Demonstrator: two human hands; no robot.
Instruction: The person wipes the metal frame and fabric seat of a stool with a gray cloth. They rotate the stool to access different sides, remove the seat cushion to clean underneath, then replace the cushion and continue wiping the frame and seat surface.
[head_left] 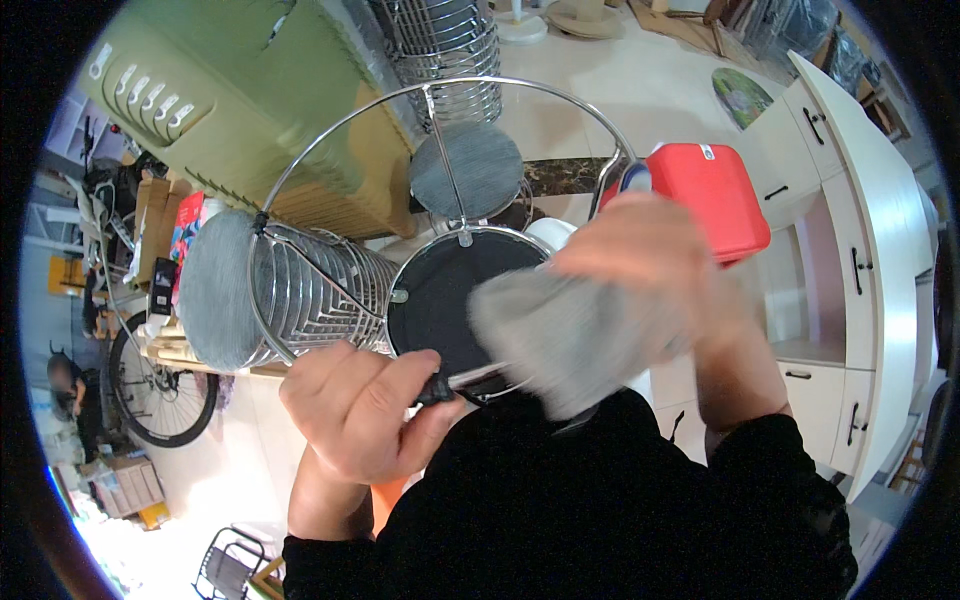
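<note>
Upside down in front of me is a round stool, its black underside [445, 285] facing up and a chrome ring [480, 80] joining its metal legs. My left hand [360, 410] is closed on the near leg, thumb and fingers at its black rubber foot [436, 388]. A grey cloth [570, 335] hangs over the right side of the underside, smeared by motion. My right hand [650, 250], also blurred, is closed on this cloth, close to the right leg. The cloth covers part of the underside and the near leg.
Grey round stool seats [465, 165] on chrome frames stand beyond; another stack [215, 290] lies at left. Farther off is a chrome frame stack [450, 50]. Nearby are an olive plastic unit [230, 100], a red box-shaped object [705, 195], white cabinets [825, 215] and a bicycle wheel [160, 440].
</note>
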